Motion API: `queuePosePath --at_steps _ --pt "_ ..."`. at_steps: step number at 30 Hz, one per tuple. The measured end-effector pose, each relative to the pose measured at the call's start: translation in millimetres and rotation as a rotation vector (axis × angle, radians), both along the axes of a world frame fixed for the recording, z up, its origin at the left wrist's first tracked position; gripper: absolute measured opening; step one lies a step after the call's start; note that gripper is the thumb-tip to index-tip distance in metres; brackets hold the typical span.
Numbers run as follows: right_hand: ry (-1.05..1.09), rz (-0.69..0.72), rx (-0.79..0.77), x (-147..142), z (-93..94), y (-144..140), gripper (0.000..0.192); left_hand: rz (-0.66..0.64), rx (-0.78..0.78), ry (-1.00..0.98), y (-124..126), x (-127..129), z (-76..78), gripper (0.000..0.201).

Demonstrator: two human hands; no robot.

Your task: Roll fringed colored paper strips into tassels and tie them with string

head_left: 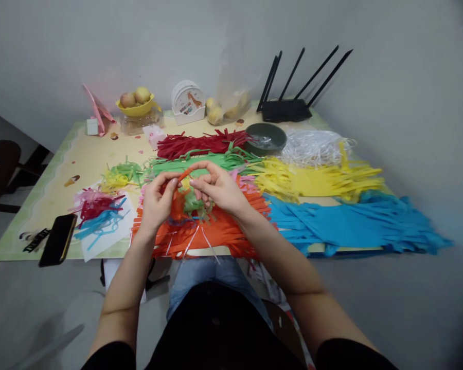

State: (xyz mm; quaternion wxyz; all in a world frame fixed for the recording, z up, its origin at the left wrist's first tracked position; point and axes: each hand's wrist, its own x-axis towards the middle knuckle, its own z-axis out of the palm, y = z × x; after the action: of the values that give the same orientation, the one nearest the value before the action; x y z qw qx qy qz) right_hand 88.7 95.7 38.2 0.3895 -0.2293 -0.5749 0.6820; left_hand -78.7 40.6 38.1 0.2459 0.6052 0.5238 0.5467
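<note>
Between my two hands runs a narrow orange paper strip [185, 174]. My left hand [159, 198] is closed, pinching the strip's near end between thumb and fingertips. My right hand [218, 187] has its fingers curled at the strip's other side, with the index finger along it; part of its grip is hidden. Beneath both hands lies fringed orange paper [216, 234], with white strings across its front. A loose bunch of green strips [196, 204] shows just under my hands. Fringed green paper [170, 164] is spread behind them.
Fringed red [200, 144], yellow [316, 180] and blue paper [343, 223] cover the table's back and right, near white shredded strips [312, 146] and a dark bowl [265, 139]. A phone [57, 240] lies at the left edge. Behind stand a router [286, 110] and a fruit bowl [137, 107].
</note>
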Motion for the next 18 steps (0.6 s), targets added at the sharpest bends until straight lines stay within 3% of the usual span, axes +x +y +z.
queuePosePath --at_steps 3,6,9,12,14,16,18 --pt "0.016 0.028 -0.037 1 -3.1 4 0.06 -0.132 -0.08 -0.024 2 -2 -1.1 0.022" --pt "-0.055 0.013 -0.039 3 -7.5 7 0.052 -0.112 -0.082 0.012 2 1 -7.1 0.018" --pt "-0.025 -0.205 -0.018 8 -10.9 12 0.047 -0.035 -0.074 0.177 -2 6 -19.7 0.018" --pt "0.179 -0.427 -0.046 15 -11.7 19 0.043 -0.161 -0.126 0.36 -8 0 -33.0 0.018" --pt "0.242 -0.482 -0.06 20 -12.0 22 0.043 -0.206 -0.122 0.419 -12 -22 -36.9 0.019" --pt "0.229 -0.479 -0.068 25 -13.3 23 0.044 -0.024 -0.135 0.497 -14 -61 -35.6 0.027" --pt "0.211 -0.463 -0.08 26 -15.6 21 0.044 0.31 -0.289 0.677 -16 -111 -31.8 0.034"
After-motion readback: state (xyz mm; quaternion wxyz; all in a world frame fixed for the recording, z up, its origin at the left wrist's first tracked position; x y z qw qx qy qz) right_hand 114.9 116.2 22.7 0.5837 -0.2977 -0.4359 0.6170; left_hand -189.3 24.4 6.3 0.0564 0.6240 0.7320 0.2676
